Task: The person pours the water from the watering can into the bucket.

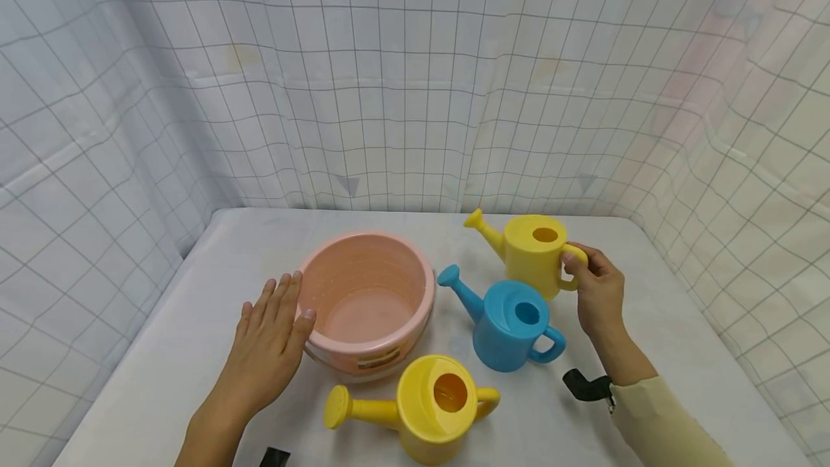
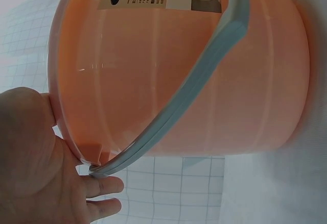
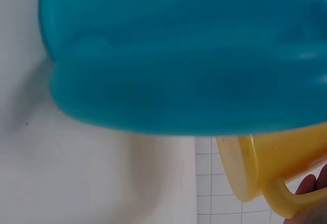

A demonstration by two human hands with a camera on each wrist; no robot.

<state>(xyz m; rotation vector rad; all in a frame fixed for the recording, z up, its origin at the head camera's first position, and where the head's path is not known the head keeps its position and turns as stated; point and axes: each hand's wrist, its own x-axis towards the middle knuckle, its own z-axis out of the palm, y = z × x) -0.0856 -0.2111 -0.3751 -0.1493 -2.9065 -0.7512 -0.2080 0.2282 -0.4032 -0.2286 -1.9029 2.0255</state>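
A pink bucket point(image 1: 424, 312) stands left of centre on the table. My left hand point(image 1: 269, 344) rests against its left rim with straight fingers. The left wrist view shows the bucket's side wall point(image 2: 204, 117) and its grey handle point(image 2: 189, 89), whose end lies by the fingers. At the back right, my right hand point(image 1: 599, 290) grips the handle of a yellow watering can point(image 1: 528, 261), spout pointing left. In front of that can sits a blue watering can point(image 1: 502, 334), whose body and handle fill much of the right wrist view.
A second yellow watering can point(image 1: 424, 409) stands at the front, its spout to the left, in front of the bucket. White cloth with a dark grid point(image 1: 415, 92) hangs behind and on both sides of the white table point(image 1: 687, 395).
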